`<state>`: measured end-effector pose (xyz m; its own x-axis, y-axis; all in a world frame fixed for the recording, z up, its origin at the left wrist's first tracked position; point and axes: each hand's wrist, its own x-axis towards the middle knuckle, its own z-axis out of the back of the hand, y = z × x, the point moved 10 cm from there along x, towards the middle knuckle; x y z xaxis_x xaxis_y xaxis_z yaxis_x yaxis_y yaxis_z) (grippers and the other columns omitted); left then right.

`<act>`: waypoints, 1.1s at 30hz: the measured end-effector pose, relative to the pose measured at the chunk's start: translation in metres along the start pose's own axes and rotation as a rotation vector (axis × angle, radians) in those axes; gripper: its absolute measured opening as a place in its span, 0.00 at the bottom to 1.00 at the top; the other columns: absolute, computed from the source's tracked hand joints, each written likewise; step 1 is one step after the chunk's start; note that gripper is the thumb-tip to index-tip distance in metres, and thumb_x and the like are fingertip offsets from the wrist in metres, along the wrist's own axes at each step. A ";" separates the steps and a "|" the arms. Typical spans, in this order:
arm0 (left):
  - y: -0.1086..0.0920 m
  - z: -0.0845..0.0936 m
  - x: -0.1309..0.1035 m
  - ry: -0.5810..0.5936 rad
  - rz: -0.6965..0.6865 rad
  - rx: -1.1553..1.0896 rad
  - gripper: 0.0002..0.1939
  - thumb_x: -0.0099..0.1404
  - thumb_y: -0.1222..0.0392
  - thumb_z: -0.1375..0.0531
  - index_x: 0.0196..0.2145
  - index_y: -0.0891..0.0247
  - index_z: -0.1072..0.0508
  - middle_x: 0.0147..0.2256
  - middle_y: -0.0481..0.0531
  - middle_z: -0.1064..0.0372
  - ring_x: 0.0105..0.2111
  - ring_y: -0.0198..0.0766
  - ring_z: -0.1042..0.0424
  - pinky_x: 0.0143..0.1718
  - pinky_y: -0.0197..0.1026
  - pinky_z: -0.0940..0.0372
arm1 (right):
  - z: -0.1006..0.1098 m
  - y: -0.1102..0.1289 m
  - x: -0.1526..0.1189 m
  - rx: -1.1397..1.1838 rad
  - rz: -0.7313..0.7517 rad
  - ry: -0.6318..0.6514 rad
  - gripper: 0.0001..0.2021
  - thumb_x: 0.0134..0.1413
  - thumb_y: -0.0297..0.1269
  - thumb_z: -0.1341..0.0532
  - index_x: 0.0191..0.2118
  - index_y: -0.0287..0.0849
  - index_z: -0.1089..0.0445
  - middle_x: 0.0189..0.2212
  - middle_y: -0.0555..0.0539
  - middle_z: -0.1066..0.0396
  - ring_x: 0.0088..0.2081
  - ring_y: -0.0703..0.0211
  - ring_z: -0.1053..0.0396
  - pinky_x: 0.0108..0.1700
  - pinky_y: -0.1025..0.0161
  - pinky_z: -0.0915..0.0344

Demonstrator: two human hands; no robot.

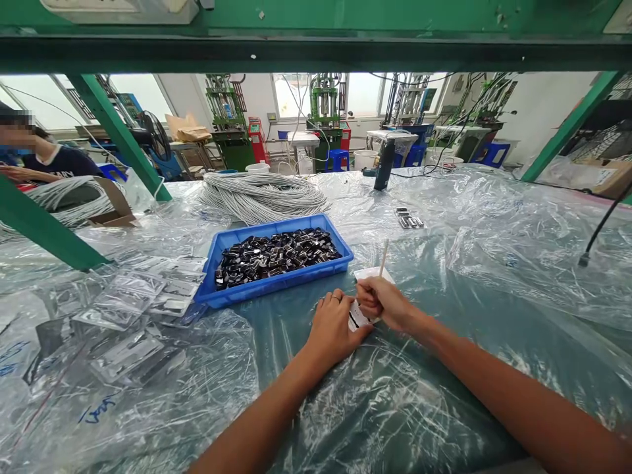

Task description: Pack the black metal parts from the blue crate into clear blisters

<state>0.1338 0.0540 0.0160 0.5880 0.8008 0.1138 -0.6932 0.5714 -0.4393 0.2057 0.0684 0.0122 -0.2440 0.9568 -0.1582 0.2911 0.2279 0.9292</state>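
Note:
My right hand (pixel 382 299) is closed in a fist around a thin pale stick (pixel 384 255), which points up and slightly to the right; its lower end is hidden by the fingers. Below that fist lies a small white plate (pixel 356 317) with dark slots. With thumb and fingers at its edges, my left hand (pixel 333 326) holds the plate against the table, and a ring shows on one finger. A white sheet or pad (pixel 368 272) sticks out beyond my right hand. Close by on the left stands a blue tray (pixel 276 287) filled with small black parts with shiny metal ends.
Clear plastic film covers the table (pixel 474 316). Slotted clear plastic sheets (pixel 133 296) are piled left, a grey cable coil (pixel 261 194) lies behind the tray. Further back are small dark pieces (pixel 409 218) and a black upright device (pixel 384 164). A co-worker (pixel 59 158) sits far left.

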 end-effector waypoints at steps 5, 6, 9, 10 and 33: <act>0.018 0.019 0.000 -0.050 0.060 -0.291 0.26 0.54 0.55 0.31 0.48 0.61 0.33 0.45 0.55 0.29 0.45 0.48 0.29 0.46 0.47 0.36 | 0.054 0.013 0.001 -0.329 -0.158 -0.108 0.16 0.55 0.46 0.45 0.22 0.45 0.47 0.15 0.60 0.57 0.15 0.71 0.62 0.18 0.69 0.62; 0.026 0.025 0.000 -0.071 0.099 -0.374 0.28 0.52 0.55 0.30 0.48 0.61 0.33 0.44 0.54 0.28 0.42 0.46 0.28 0.44 0.45 0.35 | 0.064 0.014 -0.002 -0.502 -0.206 -0.113 0.15 0.56 0.46 0.45 0.24 0.44 0.44 0.15 0.59 0.53 0.15 0.70 0.57 0.18 0.69 0.58; 0.044 0.044 0.003 -0.177 0.157 -0.598 0.27 0.55 0.51 0.32 0.50 0.62 0.31 0.41 0.52 0.25 0.39 0.44 0.27 0.40 0.43 0.34 | 0.073 0.021 -0.008 -1.066 -0.190 -0.049 0.13 0.58 0.44 0.44 0.27 0.42 0.35 0.22 0.48 0.34 0.24 0.60 0.36 0.27 0.63 0.38; 0.049 0.051 0.003 -0.222 0.156 -0.654 0.23 0.59 0.50 0.36 0.50 0.62 0.30 0.41 0.53 0.24 0.38 0.43 0.27 0.40 0.43 0.33 | 0.067 0.028 -0.009 -1.219 -0.103 -0.049 0.12 0.58 0.43 0.44 0.30 0.42 0.32 0.27 0.44 0.30 0.30 0.55 0.31 0.34 0.59 0.34; 0.159 0.151 -0.026 -0.911 0.191 -0.871 0.14 0.59 0.50 0.38 0.35 0.64 0.21 0.32 0.53 0.23 0.34 0.42 0.26 0.37 0.40 0.34 | -0.145 0.077 0.100 -1.195 0.671 -0.111 0.14 0.65 0.38 0.45 0.31 0.39 0.26 0.27 0.45 0.23 0.30 0.56 0.26 0.34 0.63 0.38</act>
<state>-0.0545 0.1507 0.0775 -0.2276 0.8876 0.4004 -0.0302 0.4046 -0.9140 0.0694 0.1553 0.1163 -0.2828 0.8428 0.4580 -0.6571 -0.5181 0.5476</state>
